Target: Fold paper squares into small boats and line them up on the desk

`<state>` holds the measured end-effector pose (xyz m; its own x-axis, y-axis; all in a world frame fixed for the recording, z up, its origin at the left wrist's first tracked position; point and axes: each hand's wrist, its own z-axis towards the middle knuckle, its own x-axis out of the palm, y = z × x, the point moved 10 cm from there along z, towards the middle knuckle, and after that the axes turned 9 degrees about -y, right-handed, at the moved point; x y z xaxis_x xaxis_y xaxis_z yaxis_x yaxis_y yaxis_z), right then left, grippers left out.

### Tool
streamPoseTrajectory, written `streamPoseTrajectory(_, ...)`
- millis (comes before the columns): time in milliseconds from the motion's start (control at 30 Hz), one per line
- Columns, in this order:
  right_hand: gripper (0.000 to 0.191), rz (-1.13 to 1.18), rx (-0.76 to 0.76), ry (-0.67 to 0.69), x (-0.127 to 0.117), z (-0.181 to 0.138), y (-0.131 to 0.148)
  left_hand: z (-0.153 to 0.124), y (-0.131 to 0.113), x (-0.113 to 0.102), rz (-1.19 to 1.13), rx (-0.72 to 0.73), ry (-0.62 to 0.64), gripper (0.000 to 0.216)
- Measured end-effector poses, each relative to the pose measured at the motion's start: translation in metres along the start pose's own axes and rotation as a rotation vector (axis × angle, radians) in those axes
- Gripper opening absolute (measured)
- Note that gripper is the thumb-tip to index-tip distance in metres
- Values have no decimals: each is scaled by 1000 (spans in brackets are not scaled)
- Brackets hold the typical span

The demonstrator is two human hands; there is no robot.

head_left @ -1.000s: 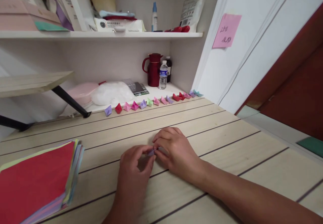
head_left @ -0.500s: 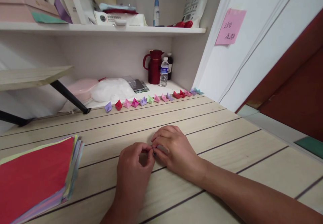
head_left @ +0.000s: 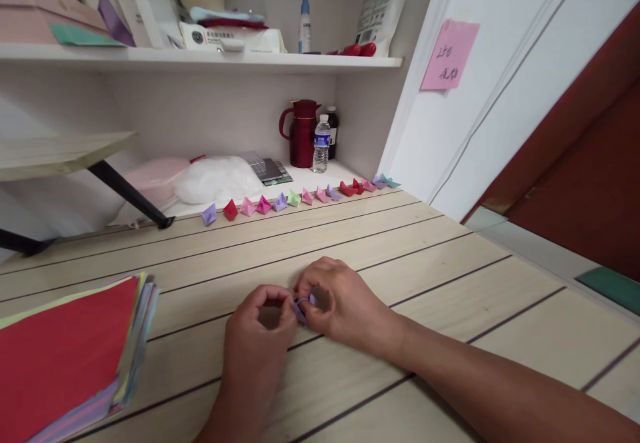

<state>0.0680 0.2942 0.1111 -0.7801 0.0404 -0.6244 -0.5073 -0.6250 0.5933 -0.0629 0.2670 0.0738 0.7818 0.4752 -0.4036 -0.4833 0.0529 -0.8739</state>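
Between my two hands, just over the wooden table [head_left: 380, 256], is a small piece of folded purple paper [head_left: 301, 308], partly covered by fingers. My left hand [head_left: 263, 326] pinches its left side between thumb and forefinger. From the right, my right hand [head_left: 335, 296] grips the other side with thumb and fingers. The paper's full shape cannot be made out. Beyond the hands, a row of small folded paper boats, among them a red one [head_left: 231, 210] and a green one [head_left: 294, 198], lines the table's back edge.
A stack of coloured paper [head_left: 65, 350], red on top, lies at the left. Behind the boats stand a water bottle [head_left: 321, 143] and a dark red jug [head_left: 302, 133]. A small raised stand [head_left: 65, 153] with black legs is at the back left.
More of the purple paper shows between my fingers now. My right hand's fingers have shifted and curled around it. The whole view has moved slightly.
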Motion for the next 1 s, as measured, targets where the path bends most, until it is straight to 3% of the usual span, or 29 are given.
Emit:
streamPoseTrajectory(400, 19, 45, -85, 54, 0, 1, 6, 3, 11, 2, -84, -132, 53, 14)
streamPoseTrajectory(533, 17, 23, -101, 72, 1, 1, 3, 1, 8, 10, -164, -78, 121, 16)
streamPoseTrajectory(667, 15, -40, -134, 96, 4, -1, 1, -1, 8, 17, -247, -28, 154, 39)
streamPoseTrajectory(833, 13, -60, -149, 115, 5, -2, 1, -1, 7, 24, -174, 41, 186, 14)
streamPoseTrajectory(1000, 14, -22, -46, 105, 6, 1, -7, 0, 2, 26, -83, 130, 159, 3)
